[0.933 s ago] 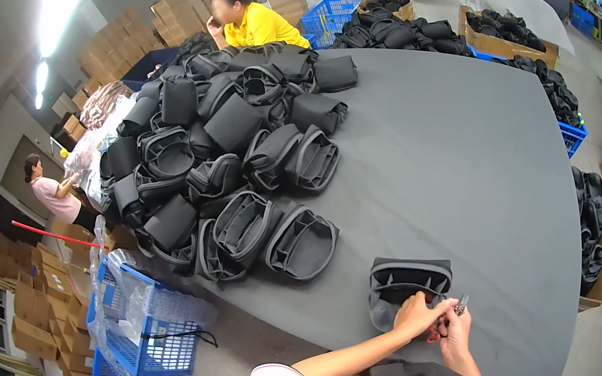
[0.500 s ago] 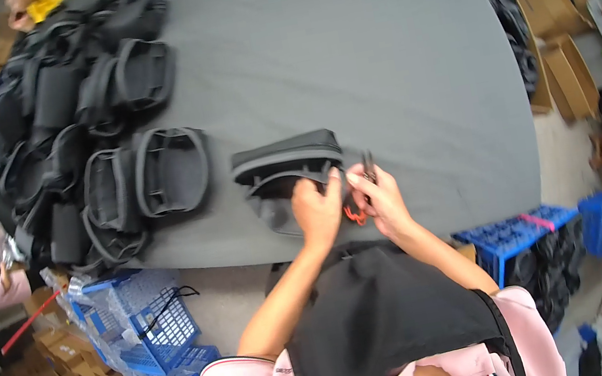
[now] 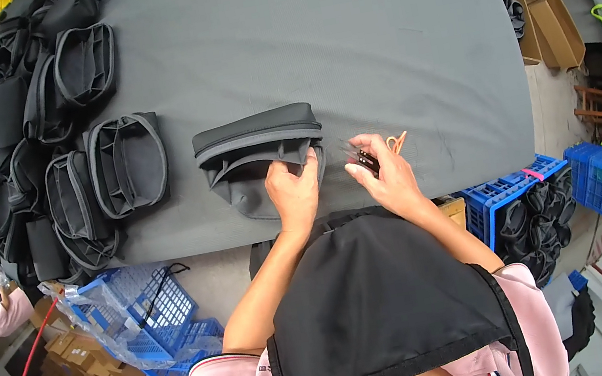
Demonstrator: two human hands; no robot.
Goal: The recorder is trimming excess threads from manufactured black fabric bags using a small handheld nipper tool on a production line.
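A dark grey zippered pouch (image 3: pixel 254 125) lies open on the table in front of me, its inner pockets showing. My left hand (image 3: pixel 294 193) pinches its right-hand edge, thumb and fingers around the fabric. Just right of the pouch, my right hand (image 3: pixel 388 172) is closed on small thread snips (image 3: pixel 366 159) with dark handles. Their thin blades point toward the pouch, apart from it. An orange loop (image 3: pixel 396 143) sticks out beside the fingers of that hand.
Several similar open pouches (image 3: pixel 128 166) are heaped along the left side of the grey table (image 3: pixel 370 31). Blue plastic crates (image 3: pixel 159 318) stand below at left, and another blue crate (image 3: pixel 511 191) is at right. Cardboard boxes (image 3: pixel 554 26) stand beyond the right edge.
My right hand has moved away from the pouch edge to the right, bringing the snips and orange loop with it. The left hand still grips the pouch. The whole view has shifted.
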